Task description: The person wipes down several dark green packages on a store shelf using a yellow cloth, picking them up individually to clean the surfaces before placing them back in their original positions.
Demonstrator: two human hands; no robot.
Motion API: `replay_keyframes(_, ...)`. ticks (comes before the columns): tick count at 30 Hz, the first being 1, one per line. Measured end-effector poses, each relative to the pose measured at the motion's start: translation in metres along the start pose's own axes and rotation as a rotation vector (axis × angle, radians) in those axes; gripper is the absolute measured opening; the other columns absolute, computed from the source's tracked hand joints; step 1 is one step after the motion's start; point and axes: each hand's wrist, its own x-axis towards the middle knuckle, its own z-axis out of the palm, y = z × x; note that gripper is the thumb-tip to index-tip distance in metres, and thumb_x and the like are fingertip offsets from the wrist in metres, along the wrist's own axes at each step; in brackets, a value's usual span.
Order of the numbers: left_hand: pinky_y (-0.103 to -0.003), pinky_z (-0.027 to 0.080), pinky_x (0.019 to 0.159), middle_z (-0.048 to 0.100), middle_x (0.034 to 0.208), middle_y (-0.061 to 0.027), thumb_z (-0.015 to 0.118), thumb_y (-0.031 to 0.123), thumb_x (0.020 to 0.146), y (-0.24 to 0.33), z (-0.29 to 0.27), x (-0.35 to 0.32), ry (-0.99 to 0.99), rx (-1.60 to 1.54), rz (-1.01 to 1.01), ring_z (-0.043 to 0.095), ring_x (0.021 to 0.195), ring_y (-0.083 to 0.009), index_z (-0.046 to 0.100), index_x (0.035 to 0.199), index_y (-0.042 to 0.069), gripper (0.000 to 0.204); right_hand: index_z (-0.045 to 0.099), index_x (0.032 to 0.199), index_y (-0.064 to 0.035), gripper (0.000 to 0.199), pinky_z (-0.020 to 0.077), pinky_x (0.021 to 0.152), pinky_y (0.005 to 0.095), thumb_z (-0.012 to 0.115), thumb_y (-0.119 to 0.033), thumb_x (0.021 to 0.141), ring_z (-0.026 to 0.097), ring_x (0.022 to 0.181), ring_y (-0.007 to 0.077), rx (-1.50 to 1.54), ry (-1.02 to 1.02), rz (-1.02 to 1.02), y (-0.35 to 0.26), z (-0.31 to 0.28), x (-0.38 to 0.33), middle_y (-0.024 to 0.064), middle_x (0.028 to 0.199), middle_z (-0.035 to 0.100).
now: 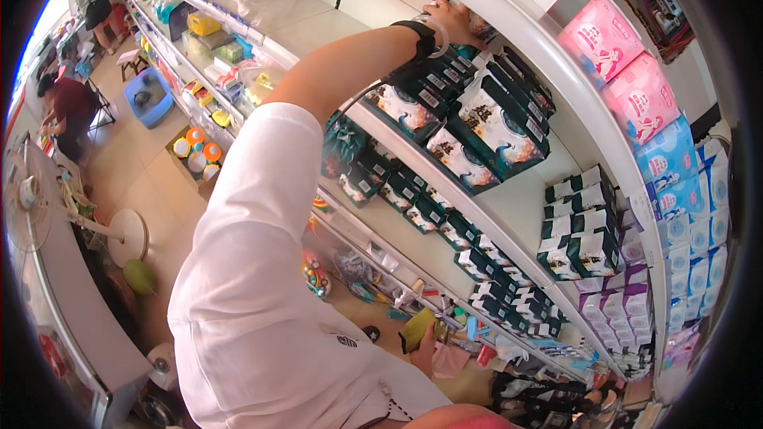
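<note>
My left hand (pixel 447 14), with a dark band and a clear bangle at the wrist, reaches up to the top shelf. Its fingers curl over a shiny, patterned package (pixel 482 28), which the hand partly covers. Just below it stand rows of dark green and white tissue packs (pixel 497 123) with a bird picture. Low down, in front of my body, my right hand (pixel 427 352) grips a yellow-green cloth (pixel 416 329). Part of that hand is hidden behind my white shirt.
More green-white packs (pixel 584 230) fill lower shelves. Pink packages (pixel 602 36) and blue ones (pixel 668 160) are stacked at right. A fan (pixel 127 237) and a blue tub (pixel 148 98) stand on the floor at left. Two people are in the background, one seated (pixel 70 107).
</note>
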Motion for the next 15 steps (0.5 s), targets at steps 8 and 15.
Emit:
replay_keyframes(8,-0.046,0.041,0.079,0.022,0.119,-0.0349,0.064,0.055,0.055,-0.034,0.075,0.061,-0.148,-0.224,0.046,0.041,0.100,-0.0483,0.032,0.122,0.004,0.089,0.039,0.115,-0.0050,0.041,0.0415,0.074,0.0308,0.050,-0.026,0.082,0.049,0.090,0.0208,0.391,0.225,0.438,-0.008,0.004,0.001,0.0081,0.104,0.049)
replay_keyframes(15,-0.040,0.043,0.078,0.044,0.102,-0.0339,0.071,0.040,0.051,-0.054,0.080,0.065,-0.083,-0.159,0.144,0.050,0.092,-0.0425,0.032,0.116,-0.002,0.087,0.034,0.120,-0.0036,0.052,0.0346,0.082,0.0369,0.054,-0.016,0.073,0.044,0.096,0.0302,0.299,0.137,0.372,-0.008,0.006,0.007,0.0181,0.106,0.046)
